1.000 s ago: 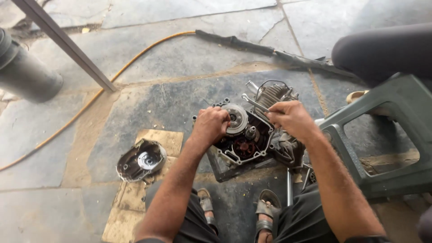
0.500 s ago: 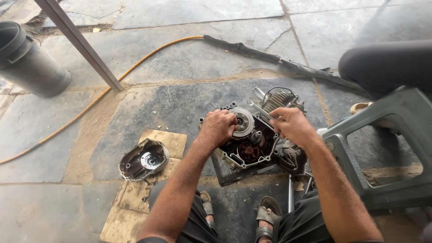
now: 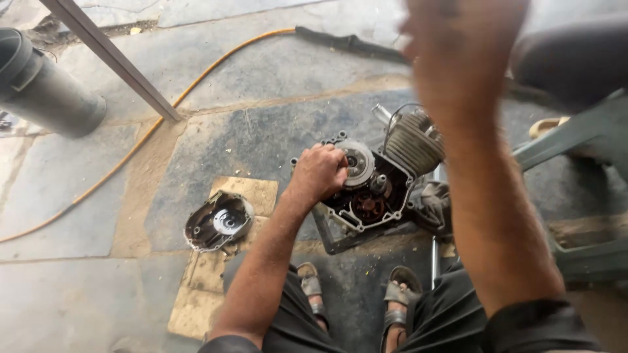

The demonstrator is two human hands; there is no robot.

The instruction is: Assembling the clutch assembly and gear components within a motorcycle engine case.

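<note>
On stone floor, left hand (image 3: pixel 320 171) gripping engine (image 3: pixel 369 189), right hand (image 3: pixel 458 46) raised, blurred

Wore dark short sleeves, ending above elbows; forearms bare, no watch or gloves on left hand (image 3: pixel 320 171) or right hand (image 3: pixel 461 49), latter badly blurred. Had dark trousers, plus open grey strap sandals (image 3: pixel 399 297) w/ toes showing.
</note>
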